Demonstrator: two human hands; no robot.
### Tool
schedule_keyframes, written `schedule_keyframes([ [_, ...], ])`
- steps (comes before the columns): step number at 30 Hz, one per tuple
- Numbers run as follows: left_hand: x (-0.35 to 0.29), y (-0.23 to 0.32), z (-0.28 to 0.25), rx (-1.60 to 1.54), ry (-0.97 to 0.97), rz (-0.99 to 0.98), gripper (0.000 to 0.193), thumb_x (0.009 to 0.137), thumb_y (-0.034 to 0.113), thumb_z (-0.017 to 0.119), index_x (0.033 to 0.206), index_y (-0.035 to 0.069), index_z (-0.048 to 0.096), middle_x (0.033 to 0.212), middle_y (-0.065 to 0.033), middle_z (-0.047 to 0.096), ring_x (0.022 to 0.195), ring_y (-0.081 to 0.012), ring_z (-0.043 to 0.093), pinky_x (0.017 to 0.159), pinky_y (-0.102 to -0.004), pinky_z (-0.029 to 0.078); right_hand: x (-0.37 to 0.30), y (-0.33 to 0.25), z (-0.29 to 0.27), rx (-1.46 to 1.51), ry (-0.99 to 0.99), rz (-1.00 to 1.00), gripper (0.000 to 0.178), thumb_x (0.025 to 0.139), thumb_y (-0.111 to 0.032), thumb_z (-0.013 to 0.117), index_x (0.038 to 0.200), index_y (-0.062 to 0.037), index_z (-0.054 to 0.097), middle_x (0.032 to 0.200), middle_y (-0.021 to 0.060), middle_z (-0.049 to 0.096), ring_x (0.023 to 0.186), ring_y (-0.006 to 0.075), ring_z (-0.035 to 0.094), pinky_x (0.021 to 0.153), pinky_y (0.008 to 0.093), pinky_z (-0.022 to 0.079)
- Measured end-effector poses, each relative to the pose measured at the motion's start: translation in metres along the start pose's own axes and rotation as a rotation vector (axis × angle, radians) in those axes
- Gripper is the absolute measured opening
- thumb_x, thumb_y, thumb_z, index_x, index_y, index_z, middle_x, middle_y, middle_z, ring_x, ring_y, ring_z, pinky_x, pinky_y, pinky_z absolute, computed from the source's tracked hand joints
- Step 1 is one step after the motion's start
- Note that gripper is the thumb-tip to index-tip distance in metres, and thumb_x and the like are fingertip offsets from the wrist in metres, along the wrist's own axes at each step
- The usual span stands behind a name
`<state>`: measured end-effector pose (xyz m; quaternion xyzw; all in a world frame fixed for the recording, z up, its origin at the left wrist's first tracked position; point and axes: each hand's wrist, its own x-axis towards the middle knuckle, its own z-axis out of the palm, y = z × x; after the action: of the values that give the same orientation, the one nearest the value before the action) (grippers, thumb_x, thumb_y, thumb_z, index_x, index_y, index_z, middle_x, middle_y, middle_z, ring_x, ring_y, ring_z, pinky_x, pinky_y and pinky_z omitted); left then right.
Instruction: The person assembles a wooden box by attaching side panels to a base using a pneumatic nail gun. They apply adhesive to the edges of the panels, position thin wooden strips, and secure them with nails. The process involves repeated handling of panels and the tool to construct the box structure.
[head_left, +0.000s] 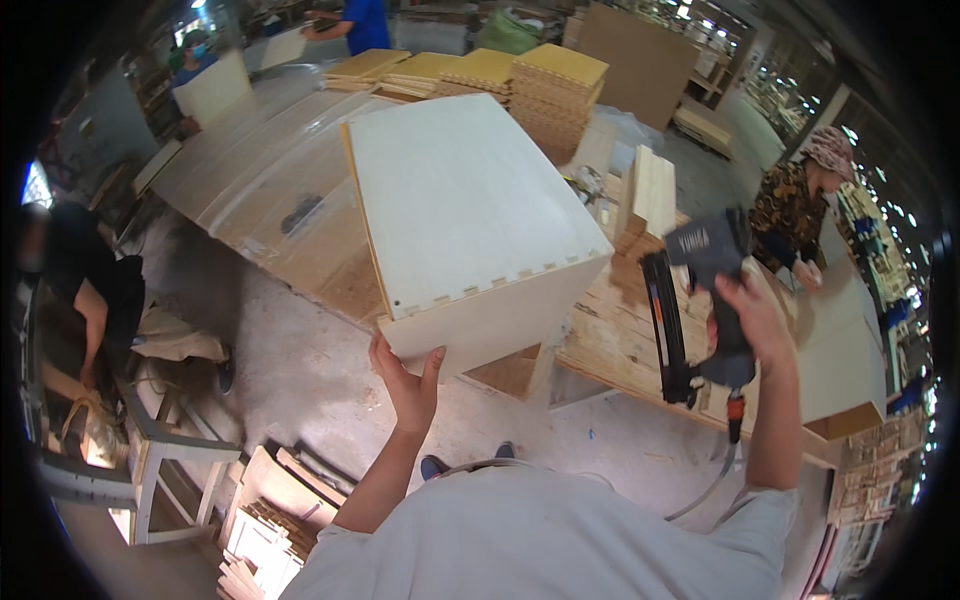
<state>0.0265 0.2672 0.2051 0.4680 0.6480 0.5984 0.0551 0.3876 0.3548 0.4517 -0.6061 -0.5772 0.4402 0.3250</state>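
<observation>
Fingers (432, 362) of left hand (405, 385) grip pale finger-jointed wooden box (470, 220).

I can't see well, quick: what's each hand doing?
Left hand: closed on the wooden box at its corner.
Right hand: closed around the nail gun.

Workbench (610, 340) under stacked boards (555, 85)
</observation>
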Motion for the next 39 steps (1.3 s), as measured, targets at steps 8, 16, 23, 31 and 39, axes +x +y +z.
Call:
schedule_keyframes([
  [8,-0.012,-0.039,0.005,-0.160,-0.081,-0.051,0.066,0.073,0.013,0.080,0.123,-0.002,0.039,0.117,-0.0196,0.053,0.106,-0.0287,0.057,0.088,-0.0375,0.046,0.001,-0.141,0.017,-0.213,-0.219,0.034,0.041,0.087,-0.031,0.062,0.111,0.0001,0.052,0.087,0.0087,0.063,0.051,0.0138,0.058,0.042,0.0280,0.049],
  [16,-0.012,-0.043,-0.002,-0.074,-0.147,-0.069,0.057,0.072,0.018,0.081,0.114,0.000,0.048,0.111,-0.0188,0.060,0.093,-0.0253,0.061,0.081,-0.0356,0.048,0.017,-0.152,0.035,-0.308,-0.320,0.108,0.040,0.087,-0.031,0.063,0.110,0.0000,0.052,0.092,0.0092,0.063,0.051,0.0131,0.058,0.042,0.0276,0.050],
  [23,-0.007,-0.041,-0.001,-0.060,-0.093,0.020,0.054,0.071,0.018,0.080,0.113,0.001,0.050,0.110,-0.0188,0.059,0.096,-0.0308,0.059,0.086,-0.0391,0.046,0.020,-0.146,0.034,-0.312,-0.265,0.105,0.036,0.087,-0.029,0.063,0.105,0.0008,0.055,0.089,0.0084,0.065,0.049,0.0134,0.058,0.040,0.0279,0.050],
  [31,-0.009,-0.043,0.000,-0.103,-0.086,-0.036,0.058,0.071,0.018,0.080,0.117,0.002,0.050,0.099,-0.0164,0.059,0.103,-0.0358,0.057,0.095,-0.0457,0.042,0.021,-0.139,0.034,-0.316,-0.274,0.114,0.035,0.086,-0.029,0.063,0.103,0.0003,0.055,0.087,0.0085,0.065,0.049,0.0138,0.058,0.040,0.0277,0.049],
  [39,-0.006,-0.042,0.001,-0.081,-0.072,0.020,0.043,0.072,0.016,0.079,0.102,0.003,0.051,0.090,-0.0139,0.060,0.092,-0.0337,0.060,0.101,-0.0498,0.037,0.008,-0.150,0.046,-0.283,-0.321,0.023,0.033,0.087,-0.028,0.062,0.100,0.0010,0.055,0.086,0.0085,0.064,0.047,0.0141,0.057,0.040,0.0277,0.048],
])
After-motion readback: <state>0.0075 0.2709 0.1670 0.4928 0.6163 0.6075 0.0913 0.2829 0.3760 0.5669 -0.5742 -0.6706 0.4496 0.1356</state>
